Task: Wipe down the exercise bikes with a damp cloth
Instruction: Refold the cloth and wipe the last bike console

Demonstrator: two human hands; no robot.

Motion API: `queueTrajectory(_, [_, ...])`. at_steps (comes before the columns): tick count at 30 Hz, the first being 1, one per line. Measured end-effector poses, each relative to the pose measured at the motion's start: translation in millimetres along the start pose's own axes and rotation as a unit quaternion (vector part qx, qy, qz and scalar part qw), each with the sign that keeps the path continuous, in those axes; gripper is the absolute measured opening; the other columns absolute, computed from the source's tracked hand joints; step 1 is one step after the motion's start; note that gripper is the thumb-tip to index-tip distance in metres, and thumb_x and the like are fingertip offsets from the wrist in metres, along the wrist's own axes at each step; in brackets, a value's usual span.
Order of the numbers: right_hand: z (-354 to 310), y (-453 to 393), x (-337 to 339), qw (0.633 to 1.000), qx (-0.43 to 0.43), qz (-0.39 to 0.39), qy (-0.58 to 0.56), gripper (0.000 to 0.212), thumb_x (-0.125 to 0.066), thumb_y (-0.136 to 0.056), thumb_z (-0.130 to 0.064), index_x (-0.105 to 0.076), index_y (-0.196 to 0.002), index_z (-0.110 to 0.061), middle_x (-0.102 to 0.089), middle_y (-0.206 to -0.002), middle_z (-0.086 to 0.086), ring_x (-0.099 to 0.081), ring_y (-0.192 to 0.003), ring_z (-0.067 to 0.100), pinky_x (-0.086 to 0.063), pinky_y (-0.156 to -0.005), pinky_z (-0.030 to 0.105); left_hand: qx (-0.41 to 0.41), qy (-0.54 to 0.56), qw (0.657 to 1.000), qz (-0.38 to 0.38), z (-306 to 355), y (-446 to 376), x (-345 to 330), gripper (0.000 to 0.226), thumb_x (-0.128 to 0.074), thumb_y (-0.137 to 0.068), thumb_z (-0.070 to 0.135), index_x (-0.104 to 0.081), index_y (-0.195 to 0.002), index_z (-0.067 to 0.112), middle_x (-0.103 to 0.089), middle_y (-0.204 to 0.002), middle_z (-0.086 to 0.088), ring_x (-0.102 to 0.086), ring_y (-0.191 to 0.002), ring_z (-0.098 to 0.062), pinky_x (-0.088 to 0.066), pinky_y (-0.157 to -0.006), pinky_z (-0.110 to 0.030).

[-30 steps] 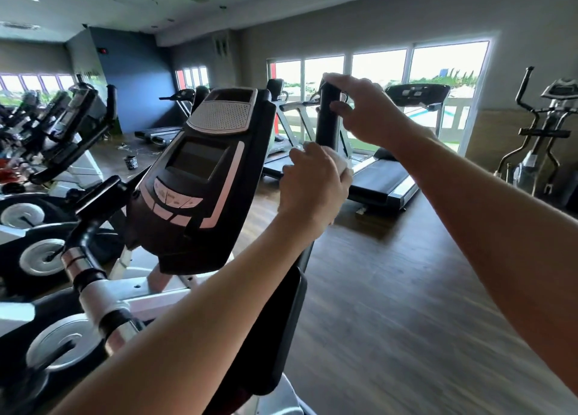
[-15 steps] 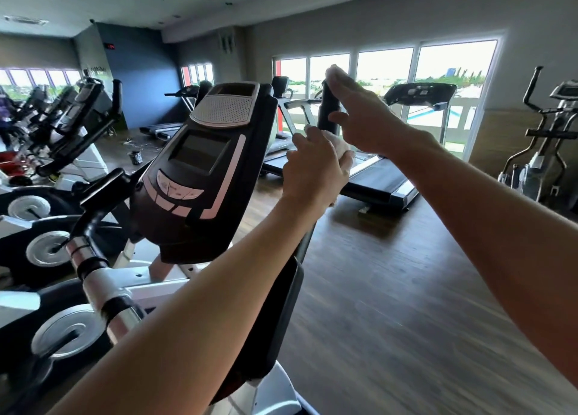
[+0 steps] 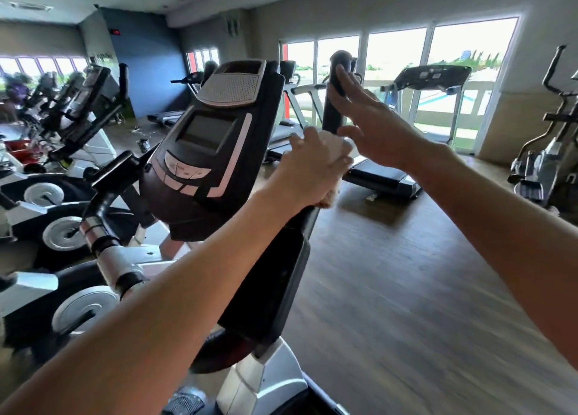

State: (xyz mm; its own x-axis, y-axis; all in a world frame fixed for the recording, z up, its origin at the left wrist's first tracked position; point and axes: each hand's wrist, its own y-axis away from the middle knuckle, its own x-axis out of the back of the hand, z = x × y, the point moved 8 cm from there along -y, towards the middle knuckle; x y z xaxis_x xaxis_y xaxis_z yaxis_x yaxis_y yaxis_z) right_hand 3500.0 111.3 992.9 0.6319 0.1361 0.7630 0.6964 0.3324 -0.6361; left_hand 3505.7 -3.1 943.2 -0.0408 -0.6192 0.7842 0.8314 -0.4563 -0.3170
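Head view, the only one we have: our left hand [image 3: 316,167] is wrapped around the cloth [image 3: 336,147], fingers curled, and the cloth is pressed around the black upright handlebar [image 3: 336,92] of the bike [image 3: 266,292] in front of us. Our right hand [image 3: 372,127] sits just above the left, fingers straight and spread; its fingertips lie against the bar near the top, the thumb held out below them, clamping nothing.

What matters for the wipe is the bar's long axis. It runs nearly vertical, rising from the black shroud below our left hand to a rounded cap above our right. The cloth sits partway up, so we judge the stroke must travel along that axis, and the left hand is the one placed to make it. The stretch above the cloth is partly covered by the right hand, which would likely need to shift for the cloth to pass.

The console [image 3: 206,145] stands just left of the bar, tilted toward us. More bikes line the far left, and treadmills stand by the windows.
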Motion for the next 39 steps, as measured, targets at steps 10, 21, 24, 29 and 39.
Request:
queueTrajectory(10, [-4,3,-5,0.999,-0.013,-0.034,-0.017,0.065,-0.061,-0.096,-0.001,-0.035,-0.154,-0.010,0.006,-0.167,0.013,-0.002,-0.154,0.031,-0.014,-0.124,0.047,0.049,0.027,0.989,-0.135,-34,39,-9,0.046,-0.054,-0.100,0.049,-0.032,-0.132,0.024,-0.037,-0.124,-0.007,-0.053,-0.093,-0.011,-0.041,-0.058,-0.017])
queueTrajectory(21, [-30,20,2,0.995,-0.042,-0.063,-0.061,0.041,-0.055,-0.096,0.002,-0.059,-0.135,-0.011,0.010,-0.166,0.015,-0.012,-0.153,0.035,-0.018,-0.124,0.041,-0.019,-0.008,1.000,0.017,9,28,55,0.069,-0.054,-0.100,0.051,-0.030,-0.149,0.010,-0.056,-0.105,0.006,-0.062,-0.072,-0.004,-0.047,-0.054,-0.009])
queueTrajectory(24, [-48,32,-11,0.991,-0.059,-0.071,-0.100,0.035,-0.051,-0.103,-0.011,-0.057,-0.137,-0.004,-0.007,-0.165,0.020,-0.010,-0.153,0.035,-0.008,-0.121,0.032,0.033,0.054,0.998,-0.008,-20,69,61,0.069,-0.056,-0.093,0.062,-0.041,-0.144,0.018,-0.069,-0.085,0.003,-0.068,-0.065,-0.009,-0.060,-0.068,-0.030])
queueTrajectory(29, [-66,48,-34,0.974,-0.111,-0.018,-0.196,0.044,-0.038,-0.107,-0.017,-0.044,-0.146,0.002,-0.015,-0.164,0.020,-0.002,-0.155,0.031,-0.006,-0.126,0.037,0.090,-0.068,0.982,0.153,-33,113,29,0.064,-0.030,-0.093,0.070,-0.058,-0.123,0.021,-0.056,-0.111,-0.005,-0.054,-0.099,-0.025,-0.040,-0.083,-0.042])
queueTrajectory(39, [-87,66,-35,0.976,-0.148,-0.052,-0.149,0.048,-0.035,-0.109,-0.019,-0.030,-0.154,-0.001,-0.005,-0.166,0.016,0.005,-0.155,0.027,0.004,-0.120,0.024,-0.032,-0.018,0.980,0.194,-42,171,28,0.062,-0.038,-0.102,0.057,-0.039,-0.151,0.019,-0.046,-0.138,-0.007,-0.050,-0.123,-0.022,-0.044,-0.091,-0.035])
